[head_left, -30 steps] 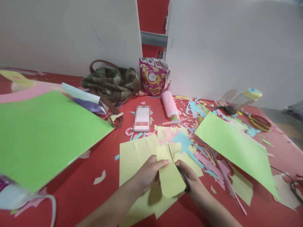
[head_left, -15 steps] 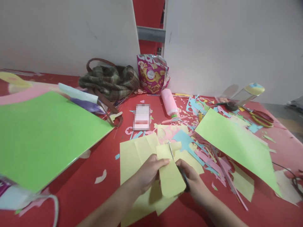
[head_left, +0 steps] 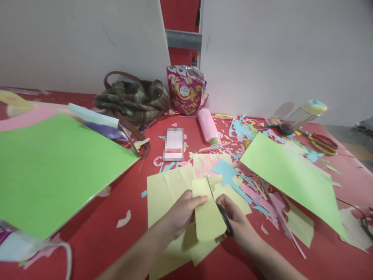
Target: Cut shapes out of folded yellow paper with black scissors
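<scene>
Between thumb and fingers, my left hand [head_left: 185, 212] grips a yellow paper piece [head_left: 208, 219] with rounded lower corners. My right hand [head_left: 234, 214] is closed around the dark handles of a pair of scissors [head_left: 225, 219]. The thin blades reach up and to the left, across the upper part of the held paper, where a strip curls to the right. Under both hands lie larger yellow sheets [head_left: 159, 194] on the red table [head_left: 116, 241].
Green boards lie left [head_left: 64, 171] and right [head_left: 291, 179]. Behind are a plaid bag [head_left: 136, 101], a snack bag [head_left: 186, 91], a pink bottle [head_left: 208, 126] and a blurred rectangular object [head_left: 173, 144]. Paper scraps, red-and-yellow scissors [head_left: 323, 144] and a clear bottle [head_left: 303, 116] are at the right.
The held yellow paper has tilted slightly, its lower end shifting a little left and up. My right fingers and the scissor handles have moved only slightly.
</scene>
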A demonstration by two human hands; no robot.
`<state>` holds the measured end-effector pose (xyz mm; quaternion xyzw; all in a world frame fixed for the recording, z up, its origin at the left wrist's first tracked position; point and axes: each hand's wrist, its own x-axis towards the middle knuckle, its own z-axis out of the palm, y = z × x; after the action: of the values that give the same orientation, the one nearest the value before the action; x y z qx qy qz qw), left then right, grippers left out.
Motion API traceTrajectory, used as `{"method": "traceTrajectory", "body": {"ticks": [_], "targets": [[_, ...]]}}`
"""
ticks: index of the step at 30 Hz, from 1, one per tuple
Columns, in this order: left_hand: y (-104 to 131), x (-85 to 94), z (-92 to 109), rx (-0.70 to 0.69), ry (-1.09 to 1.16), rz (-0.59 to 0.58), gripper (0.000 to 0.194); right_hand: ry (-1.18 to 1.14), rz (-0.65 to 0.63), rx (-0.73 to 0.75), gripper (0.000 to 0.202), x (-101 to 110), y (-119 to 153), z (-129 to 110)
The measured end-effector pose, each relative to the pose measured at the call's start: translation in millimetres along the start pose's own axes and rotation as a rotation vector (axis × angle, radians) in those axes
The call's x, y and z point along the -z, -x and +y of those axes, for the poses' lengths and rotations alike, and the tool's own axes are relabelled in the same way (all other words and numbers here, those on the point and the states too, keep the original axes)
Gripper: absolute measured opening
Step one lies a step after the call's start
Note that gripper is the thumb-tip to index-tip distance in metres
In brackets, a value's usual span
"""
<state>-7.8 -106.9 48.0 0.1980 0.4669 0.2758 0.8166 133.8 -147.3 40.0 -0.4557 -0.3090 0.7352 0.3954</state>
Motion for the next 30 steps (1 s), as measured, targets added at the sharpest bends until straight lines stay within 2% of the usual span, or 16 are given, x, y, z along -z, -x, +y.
{"method": "traceTrajectory", "body": {"ticks": [6,17,24,28,30], "targets": [[-1.2,2.0,-1.8,0.029,0.008,0.054,0.025,-0.014,-0.004,-0.033,0.032,-1.4,0.0,-3.3],[-1.6,2.6,-1.6,0.022,0.003,0.020,0.025,-0.020,0.029,0.043,0.037,-3.0,-3.5,1.9],[0.8,0.8,1.0,-0.010,0.018,-0.067,0.019,-0.035,0.125,0.119,0.032,4.1,-5.5,-0.2],[2.3,0.1,2.2,0.015,0.033,-0.049,0.019,-0.081,0.215,0.163,0.027,8.8,-6.7,-3.8],[3.3,-0.7,3.1,0.001,0.019,-0.082,0.018,-0.100,0.248,0.170,0.027,9.8,-6.6,-5.7]]}}
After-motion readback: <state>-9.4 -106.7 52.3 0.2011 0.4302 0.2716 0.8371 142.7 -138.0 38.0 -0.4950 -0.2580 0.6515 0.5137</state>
